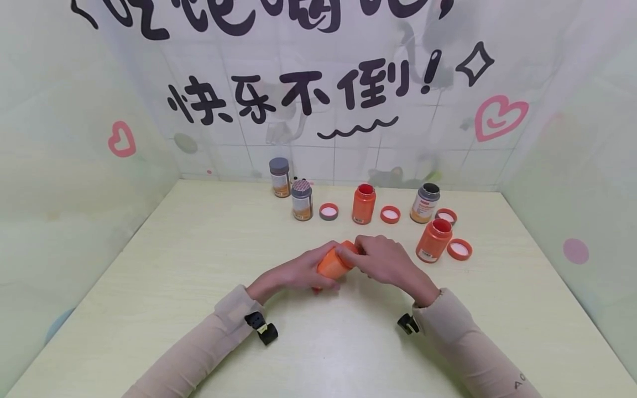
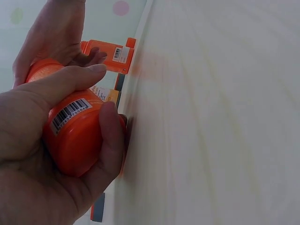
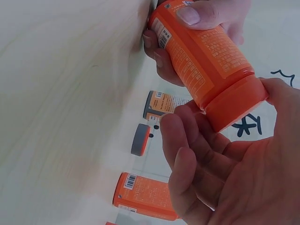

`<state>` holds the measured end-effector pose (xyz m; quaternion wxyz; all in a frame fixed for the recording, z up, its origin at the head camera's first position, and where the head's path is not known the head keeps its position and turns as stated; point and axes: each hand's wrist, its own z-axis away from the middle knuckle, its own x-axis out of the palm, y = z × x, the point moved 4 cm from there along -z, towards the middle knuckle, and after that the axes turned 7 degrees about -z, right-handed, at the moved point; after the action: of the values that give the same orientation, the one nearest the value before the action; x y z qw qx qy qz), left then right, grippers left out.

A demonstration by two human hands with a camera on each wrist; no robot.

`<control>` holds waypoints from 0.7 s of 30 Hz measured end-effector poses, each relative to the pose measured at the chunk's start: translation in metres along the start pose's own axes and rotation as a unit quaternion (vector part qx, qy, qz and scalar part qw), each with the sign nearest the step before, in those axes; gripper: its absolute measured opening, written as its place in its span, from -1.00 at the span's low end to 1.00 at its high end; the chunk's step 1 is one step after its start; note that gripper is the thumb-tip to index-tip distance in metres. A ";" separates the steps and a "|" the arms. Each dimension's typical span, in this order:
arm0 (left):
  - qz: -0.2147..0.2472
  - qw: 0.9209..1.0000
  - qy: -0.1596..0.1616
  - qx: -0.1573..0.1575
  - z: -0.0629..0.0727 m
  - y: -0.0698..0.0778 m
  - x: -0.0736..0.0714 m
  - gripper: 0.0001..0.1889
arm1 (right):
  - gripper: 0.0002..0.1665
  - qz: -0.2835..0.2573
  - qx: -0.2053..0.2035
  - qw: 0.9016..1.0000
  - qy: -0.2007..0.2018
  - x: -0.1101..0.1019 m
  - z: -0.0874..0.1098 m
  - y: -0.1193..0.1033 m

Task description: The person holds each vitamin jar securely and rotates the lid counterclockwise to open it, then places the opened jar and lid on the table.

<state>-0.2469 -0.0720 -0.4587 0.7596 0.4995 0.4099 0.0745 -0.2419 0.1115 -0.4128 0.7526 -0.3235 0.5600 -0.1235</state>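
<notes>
My left hand [image 1: 303, 270] grips an orange plastic bottle [image 1: 332, 266] round its body, tilted just above the table. A barcode label shows on its side in the left wrist view. The bottle's orange screw cap [image 3: 236, 104] is on, and my right hand [image 1: 388, 261] holds it between thumb and bent fingers. In the right wrist view the thumb touches one side of the cap, with the fingers curled by the other side. A small red bit [image 1: 317, 289] shows below my left hand; what it belongs to is hidden.
Uncapped orange bottles [image 1: 363, 205] [image 1: 432, 243] and an uncapped grey bottle [image 1: 424, 205] stand behind and to the right. Two more grey bottles [image 1: 280, 179] [image 1: 302, 203] stand at the back left. Several loose caps [image 1: 390, 215] lie among them. A printed curtain [image 1: 308, 160] hangs behind.
</notes>
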 end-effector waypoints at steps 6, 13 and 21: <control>0.000 1.000 0.001 -0.003 0.000 -0.001 0.001 -0.35 | -0.46 -0.005 -0.017 1.000 -0.011 0.002 0.000 -0.002; -0.009 1.000 0.004 0.002 0.000 -0.001 0.000 -0.33 | -0.39 0.001 -0.027 1.000 -0.005 -0.001 0.002 -0.002; -0.015 1.000 0.009 0.015 0.000 0.001 -0.002 -0.33 | -0.28 0.023 -0.011 1.000 0.013 -0.005 0.002 -0.002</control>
<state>-0.2478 -0.0725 -0.4574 0.7490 0.5040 0.4257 0.0610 -0.2417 0.1136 -0.4075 0.7441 -0.3173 0.5787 -0.1041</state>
